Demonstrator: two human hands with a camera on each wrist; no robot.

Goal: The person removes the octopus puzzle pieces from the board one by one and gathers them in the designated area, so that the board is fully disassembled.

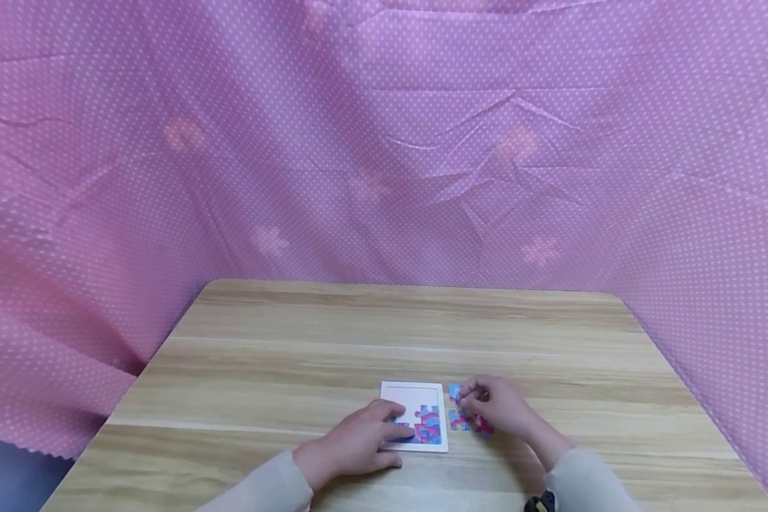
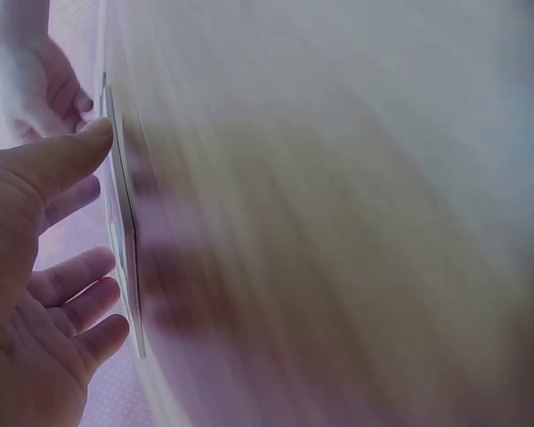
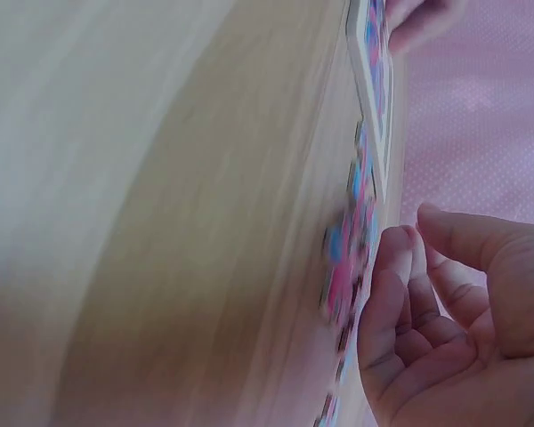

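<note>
A white-framed jigsaw tray [image 1: 412,386] lies on the table, with joined pink and blue pieces [image 1: 429,427] along its lower and right parts. My left hand [image 1: 365,437] rests at the tray's left side, fingers spread and reaching over its lower left; in the left wrist view the thumb [image 2: 80,156] is by the tray's edge. Just right of the tray lie several loose jigsaw pieces [image 1: 459,420]. Over them is my right hand [image 1: 499,404], its fingers bent and its thumb close to the index finger. Whether a piece sits between those fingertips is hidden.
The wooden table [image 1: 281,355] has rounded far corners. A pink dotted cloth [image 1: 384,178] hangs behind it and along both sides. In the right wrist view, the loose pieces [image 3: 343,276] lie close together beside the tray.
</note>
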